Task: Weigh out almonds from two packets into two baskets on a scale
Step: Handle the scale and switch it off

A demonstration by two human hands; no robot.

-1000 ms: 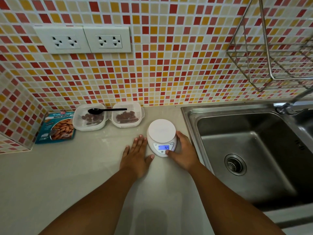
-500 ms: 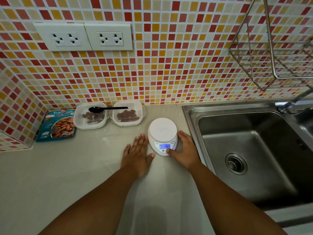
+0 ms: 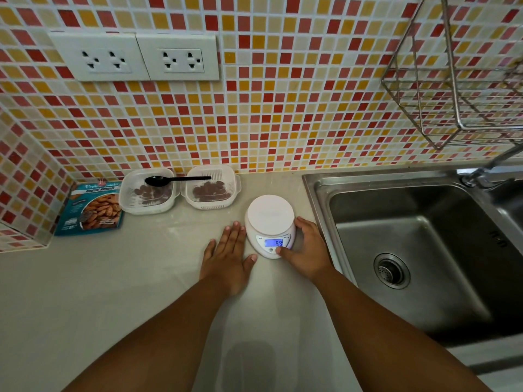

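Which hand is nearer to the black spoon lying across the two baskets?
Left. The left hand lies flat on the counter just left of the scale, below the black spoon. The right hand cups the scale's far side, farther away.

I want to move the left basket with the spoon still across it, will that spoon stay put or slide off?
Likely to slide. The spoon only rests on the rims, bridging the left basket and the right basket, so lifting one drops its support. It looks like thin smooth plastic, probably light and slippery. Lift it off first.
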